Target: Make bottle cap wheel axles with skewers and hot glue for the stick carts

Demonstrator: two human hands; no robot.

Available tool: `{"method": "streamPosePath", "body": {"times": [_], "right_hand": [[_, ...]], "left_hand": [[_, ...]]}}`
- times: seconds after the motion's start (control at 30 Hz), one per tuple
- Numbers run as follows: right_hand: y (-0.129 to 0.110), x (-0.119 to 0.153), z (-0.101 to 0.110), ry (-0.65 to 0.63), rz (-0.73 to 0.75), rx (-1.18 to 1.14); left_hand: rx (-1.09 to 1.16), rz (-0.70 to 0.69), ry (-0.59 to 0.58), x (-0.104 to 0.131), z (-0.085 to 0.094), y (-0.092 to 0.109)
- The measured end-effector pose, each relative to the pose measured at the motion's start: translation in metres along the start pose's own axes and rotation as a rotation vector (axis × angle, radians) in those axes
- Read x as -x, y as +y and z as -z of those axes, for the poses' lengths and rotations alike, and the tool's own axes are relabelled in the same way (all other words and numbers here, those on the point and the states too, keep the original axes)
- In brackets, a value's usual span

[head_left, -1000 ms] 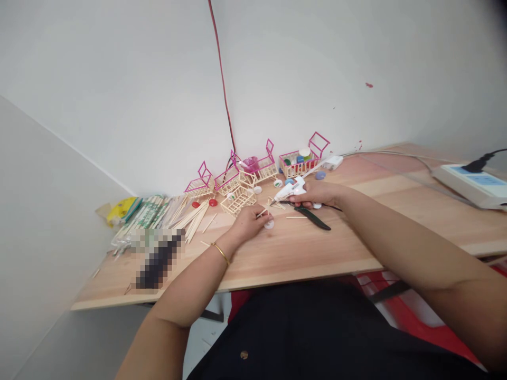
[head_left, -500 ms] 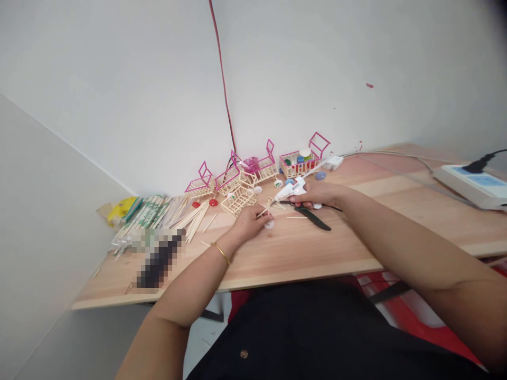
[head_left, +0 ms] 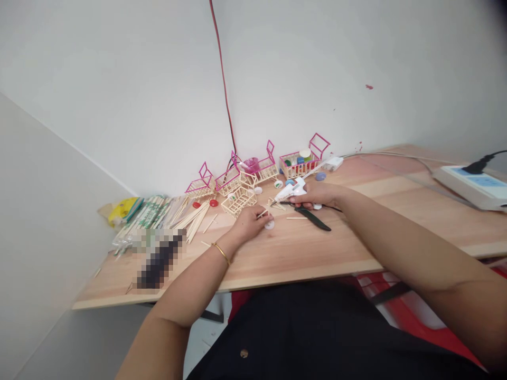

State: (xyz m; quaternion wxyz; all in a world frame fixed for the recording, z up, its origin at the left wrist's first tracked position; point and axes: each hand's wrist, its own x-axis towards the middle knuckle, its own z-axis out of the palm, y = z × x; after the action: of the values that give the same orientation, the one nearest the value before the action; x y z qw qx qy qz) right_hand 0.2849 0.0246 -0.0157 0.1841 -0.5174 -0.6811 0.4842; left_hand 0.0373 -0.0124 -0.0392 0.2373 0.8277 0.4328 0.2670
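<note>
My left hand (head_left: 250,222) is closed on a short wooden stick (head_left: 262,214), pinched at the fingertips low over the table. Just below those fingers lies a small clear-white disc (head_left: 270,225). My right hand (head_left: 319,193) grips a white hot glue gun (head_left: 292,189), its nozzle pointing left toward the stick, a short gap apart. Under the gun rests a tool with a dark curved handle (head_left: 315,219), its other end partly hidden. Beyond my left hand stands a plain stick-built basket (head_left: 239,201).
Several pink-rimmed stick carts (head_left: 300,164) line the wall, one holding coloured caps. Loose sticks (head_left: 198,221) and bagged sticks (head_left: 148,214) lie left, near a blurred dark object (head_left: 160,261). A power strip (head_left: 471,184) sits right, with cables along the back.
Both hands keep nearly the same place, with the stick and the glue gun still held. No object visibly shifts.
</note>
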Motion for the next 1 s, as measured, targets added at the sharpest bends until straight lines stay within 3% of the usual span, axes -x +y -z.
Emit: {"method": "streamPosePath", "body": {"times": [1.0], "right_hand": [[0.0031, -0.0013, 0.0001, -0.028, 0.026, -0.039]], "left_hand": [[-0.017, -0.003, 0.003, -0.0003, -0.0002, -0.0001]]}}
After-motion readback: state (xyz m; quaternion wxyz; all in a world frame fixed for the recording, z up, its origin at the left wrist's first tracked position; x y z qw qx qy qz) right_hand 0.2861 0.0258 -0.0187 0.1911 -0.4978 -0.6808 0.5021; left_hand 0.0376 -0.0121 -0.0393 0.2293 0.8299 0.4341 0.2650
